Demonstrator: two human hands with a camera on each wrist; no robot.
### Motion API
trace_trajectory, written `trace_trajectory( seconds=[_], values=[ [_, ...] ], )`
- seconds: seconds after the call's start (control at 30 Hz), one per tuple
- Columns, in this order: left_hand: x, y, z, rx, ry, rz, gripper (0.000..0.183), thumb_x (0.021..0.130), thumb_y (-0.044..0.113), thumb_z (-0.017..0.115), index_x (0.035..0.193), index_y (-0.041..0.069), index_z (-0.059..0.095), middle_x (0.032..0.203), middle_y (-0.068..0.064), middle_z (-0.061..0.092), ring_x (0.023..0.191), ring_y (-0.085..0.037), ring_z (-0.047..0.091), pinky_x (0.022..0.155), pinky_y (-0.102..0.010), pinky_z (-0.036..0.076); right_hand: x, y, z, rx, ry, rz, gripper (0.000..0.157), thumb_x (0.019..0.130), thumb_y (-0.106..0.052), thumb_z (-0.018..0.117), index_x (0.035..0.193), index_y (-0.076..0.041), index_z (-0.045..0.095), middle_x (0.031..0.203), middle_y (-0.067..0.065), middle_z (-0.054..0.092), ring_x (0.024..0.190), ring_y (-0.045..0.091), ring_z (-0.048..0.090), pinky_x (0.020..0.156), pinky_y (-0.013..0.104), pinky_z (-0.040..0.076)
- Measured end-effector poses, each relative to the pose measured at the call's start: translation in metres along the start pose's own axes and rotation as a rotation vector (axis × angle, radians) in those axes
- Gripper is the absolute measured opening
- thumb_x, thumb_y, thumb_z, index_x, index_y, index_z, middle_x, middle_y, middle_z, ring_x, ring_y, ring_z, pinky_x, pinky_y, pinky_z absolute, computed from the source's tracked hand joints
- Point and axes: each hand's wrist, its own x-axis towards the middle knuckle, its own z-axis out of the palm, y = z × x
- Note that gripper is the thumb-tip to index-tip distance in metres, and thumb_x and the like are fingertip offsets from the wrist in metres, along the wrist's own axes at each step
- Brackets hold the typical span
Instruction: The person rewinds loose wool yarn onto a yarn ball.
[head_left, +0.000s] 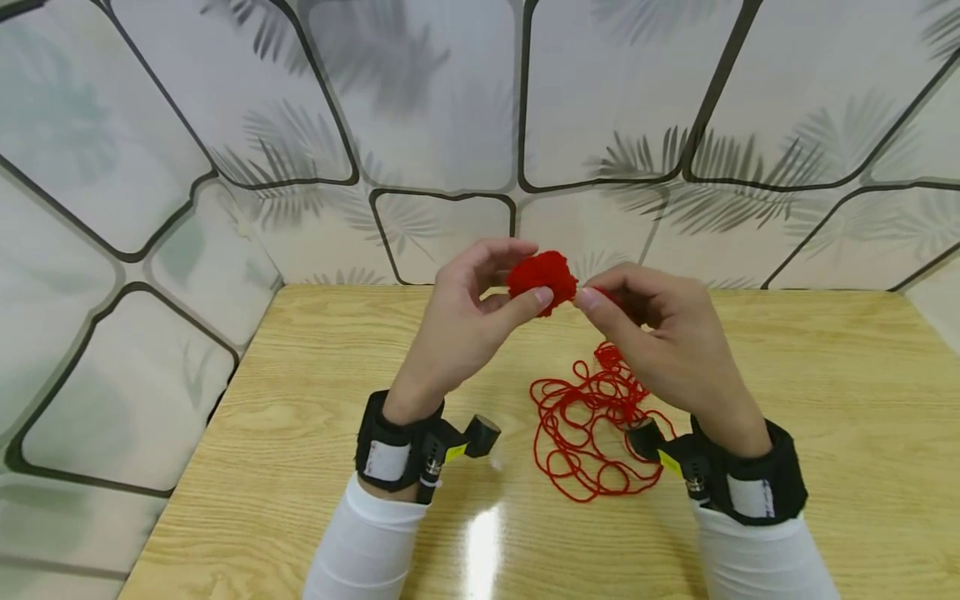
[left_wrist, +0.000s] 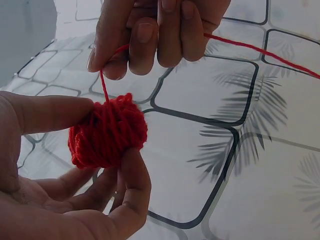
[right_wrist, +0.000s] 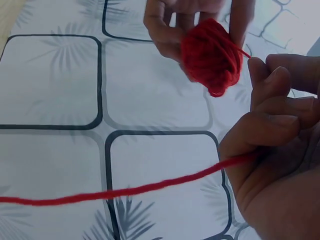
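Note:
A small ball of red yarn (head_left: 542, 280) is held up above the far part of the table by my left hand (head_left: 468, 321), between thumb and fingers. In the left wrist view the ball (left_wrist: 111, 132) shows strands wound across it, thumb on one side and a fingertip on the other. My right hand (head_left: 660, 325), just right of the ball, pinches the yarn strand (left_wrist: 104, 85) between thumb and forefinger. From there the strand passes under its curled fingers and trails out past the palm as a loose length (right_wrist: 150, 187).
Loose loops of red yarn (head_left: 592, 417) lie tangled on the wooden table (head_left: 300, 400), below the right hand. A wall covering with dark outlines and leaf prints (head_left: 600, 100) rises behind the table. Each wrist wears a black strap (head_left: 397, 442) with a small camera.

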Motion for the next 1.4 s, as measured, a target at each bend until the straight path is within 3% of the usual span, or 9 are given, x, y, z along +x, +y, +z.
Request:
trace_trajectory(
  seconds=[0.17,0.37,0.5,0.73,0.93,1.03,1.17,1.27,1.4],
  values=[
    [-0.001,0.000,-0.001,0.062,-0.104,-0.049,0.030,0.084,0.018,0.066,0.111,0.008,0.058,0.102,-0.005,0.061,0.092,-0.019,0.059,0.079,-0.034,0.049,0.002,0.002,-0.004,0.002,0.026,-0.018,0.009,0.087,-0.009,0.060,0.092,-0.015,0.066,0.072,-0.001,0.052,0.053,0.012,0.041,0.044,0.027,0.030],
    [-0.004,0.007,-0.003,-0.043,-0.268,-0.080,0.029,0.089,0.015,0.059,0.116,0.004,0.056,0.110,-0.008,0.058,0.094,-0.023,0.061,0.081,-0.037,0.049,0.005,0.009,-0.005,0.004,0.044,-0.009,0.008,0.086,-0.010,0.061,0.091,-0.014,0.066,0.072,-0.003,0.054,0.053,0.012,0.043,0.044,0.027,0.033],
    [-0.007,0.018,-0.004,-0.136,-0.318,-0.112,0.032,0.089,0.012,0.058,0.119,0.002,0.054,0.116,-0.011,0.055,0.095,-0.026,0.062,0.085,-0.040,0.048,0.007,0.016,-0.004,0.030,0.061,-0.009,0.007,0.086,-0.008,0.061,0.091,-0.011,0.066,0.070,0.003,0.053,0.053,0.013,0.042,0.044,0.027,0.033],
    [-0.007,0.012,-0.004,-0.340,-0.268,-0.031,0.036,0.088,0.010,0.059,0.121,-0.002,0.051,0.119,-0.019,0.053,0.104,-0.032,0.058,0.089,-0.046,0.044,0.010,0.026,0.008,0.141,-0.008,-0.014,0.011,0.092,-0.008,0.052,0.093,-0.006,0.063,0.071,0.004,0.053,0.058,0.015,0.046,0.049,0.029,0.040],
    [-0.003,0.003,-0.003,-0.476,-0.122,0.032,0.048,0.081,0.012,0.068,0.124,-0.001,0.049,0.125,-0.022,0.048,0.112,-0.034,0.050,0.093,-0.047,0.041,0.009,0.024,0.021,0.172,-0.102,-0.007,0.013,0.095,-0.013,0.048,0.095,-0.008,0.061,0.068,0.002,0.048,0.055,0.015,0.042,0.044,0.031,0.033],
    [0.000,0.000,0.000,-0.386,-0.006,0.083,0.045,0.081,0.010,0.068,0.122,0.001,0.052,0.122,-0.019,0.052,0.108,-0.034,0.052,0.090,-0.045,0.044,0.007,0.021,0.024,0.137,-0.145,0.017,0.012,0.094,-0.017,0.050,0.094,-0.013,0.061,0.066,0.000,0.047,0.053,0.014,0.039,0.043,0.031,0.030],
    [0.003,-0.005,0.004,-0.126,0.124,0.121,0.039,0.082,0.013,0.067,0.118,0.004,0.056,0.113,-0.010,0.058,0.100,-0.028,0.055,0.083,-0.040,0.048,0.004,0.016,0.023,0.084,-0.192,0.040,0.008,0.092,-0.022,0.055,0.092,-0.019,0.062,0.064,-0.003,0.046,0.052,0.013,0.040,0.043,0.030,0.032],
    [0.004,-0.010,0.005,0.056,0.131,0.106,0.037,0.083,0.018,0.066,0.117,0.006,0.058,0.109,-0.005,0.060,0.097,-0.022,0.056,0.081,-0.035,0.049,0.003,0.013,0.020,0.049,-0.209,0.054,0.007,0.091,-0.025,0.057,0.093,-0.023,0.063,0.064,-0.005,0.046,0.052,0.013,0.041,0.044,0.029,0.033],
    [0.003,-0.013,0.005,0.219,0.061,0.056,0.035,0.085,0.024,0.064,0.116,0.009,0.058,0.106,0.000,0.060,0.095,-0.016,0.057,0.079,-0.030,0.049,0.002,0.011,0.013,-0.006,-0.198,0.075,0.007,0.090,-0.027,0.058,0.094,-0.024,0.064,0.065,-0.006,0.047,0.052,0.013,0.041,0.044,0.029,0.033]
  ],
)
